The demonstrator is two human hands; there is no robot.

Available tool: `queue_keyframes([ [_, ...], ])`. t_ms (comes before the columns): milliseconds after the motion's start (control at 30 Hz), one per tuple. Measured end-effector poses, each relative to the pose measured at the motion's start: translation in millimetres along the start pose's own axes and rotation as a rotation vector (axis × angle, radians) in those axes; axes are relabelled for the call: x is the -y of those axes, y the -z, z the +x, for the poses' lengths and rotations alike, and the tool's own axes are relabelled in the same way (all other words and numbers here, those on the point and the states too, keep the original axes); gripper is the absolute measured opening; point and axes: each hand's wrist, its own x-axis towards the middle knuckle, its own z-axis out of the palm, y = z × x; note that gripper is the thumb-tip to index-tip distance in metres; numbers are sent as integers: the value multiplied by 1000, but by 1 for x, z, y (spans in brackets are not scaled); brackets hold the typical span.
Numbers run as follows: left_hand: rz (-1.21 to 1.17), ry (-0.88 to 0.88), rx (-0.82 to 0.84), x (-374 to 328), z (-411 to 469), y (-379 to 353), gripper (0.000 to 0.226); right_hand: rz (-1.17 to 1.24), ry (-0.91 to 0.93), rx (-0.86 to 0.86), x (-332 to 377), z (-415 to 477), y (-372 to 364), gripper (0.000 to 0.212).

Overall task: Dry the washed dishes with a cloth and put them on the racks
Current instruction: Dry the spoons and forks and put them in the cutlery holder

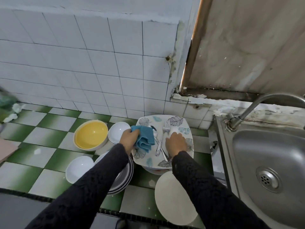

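Grips a bunched blue cloth (145, 138) in the left hand (128, 139), fingers wrapped round it, cloth resting on the left part of a square leaf-patterned plate (158, 119). Lays the right hand (175, 143) palm down over the right part of the same plate, fingers bent forward; cannot tell whether anything is pinched under them. Between the two hands, on the plate: a fork (165, 128), tines pointing away from the body, and further cutlery (158, 147), handles toward the body; fork just beside the right fingertips. Beneath the plate, near the right wrist: more crockery (153, 171), mostly hidden. Left of the left hand: stacked white bowls (118, 132), then a yellow bowl (90, 135). Under the left forearm: a stack of round plates (125, 177); left of that, a single white bowl (79, 168). Under the right forearm: a plain round plate (175, 197). All on a green-and-white checked tile counter (49, 141). Right of the right hand: a steel sink (267, 162) with a curved tap (257, 106). Ahead of both hands: white wall tiles (82, 63).
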Motion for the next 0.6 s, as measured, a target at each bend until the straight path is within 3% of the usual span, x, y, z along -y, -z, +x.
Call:
queue_keyframes([
  [167,-146,109,76,-14,12,13,30,-33,-58,-33,13,4,-3,27],
  [333,-249,189,302,-29,24,27,44,224,-214,14,20,8,-1,30],
  [433,-240,173,380,-36,29,31,31,395,-209,-35,19,7,1,38],
  [600,-232,164,225,-37,45,20,46,467,-109,-107,20,1,17,14],
])
